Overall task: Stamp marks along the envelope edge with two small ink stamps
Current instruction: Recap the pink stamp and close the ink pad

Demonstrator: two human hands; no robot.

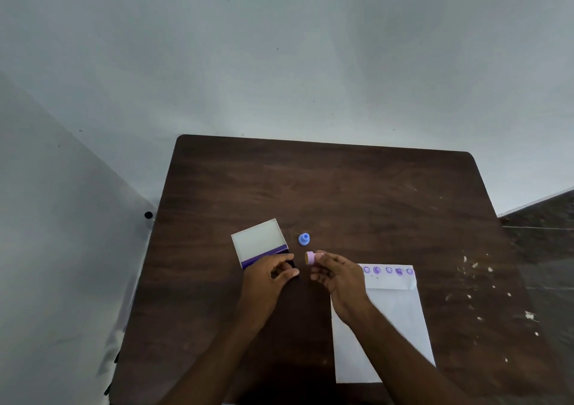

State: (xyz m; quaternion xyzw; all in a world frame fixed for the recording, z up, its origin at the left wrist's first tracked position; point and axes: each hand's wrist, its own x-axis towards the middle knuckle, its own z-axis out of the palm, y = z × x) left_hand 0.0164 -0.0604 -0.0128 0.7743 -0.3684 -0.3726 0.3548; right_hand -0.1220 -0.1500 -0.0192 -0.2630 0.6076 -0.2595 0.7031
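The right hand pinches a small pink stamp between thumb and fingertips, the stamp tipped on its side with its face turned toward the ink pad; the left hand rests at the pad's near edge, fingers curled over the dark inked tray so that most of the tray is hidden, and whether it grips the case or only steadies it I cannot tell. The pad's pale lid stands open behind the tray; a second, blue stamp sits upright on the dark wooden table, just beyond the pink one and apart from both hands. The white envelope lies to the right, partly under the right forearm, and a row of five purple marks runs along its far edge — some crisp, at least two blotched. Judging from that, the likely step is re-inking the pink stamp before another mark; the risks follow from it. Too much ink, or a stamp set down tilted, would give another smeared blot; the forearm lying across the paper could drag the envelope out of line as the hand moves; a sleeveless wrist passing over fresh marks might smudge them — they look wet in places, though that cannot be confirmed. The row's left end is hidden by the hand, so spacing is a guess.
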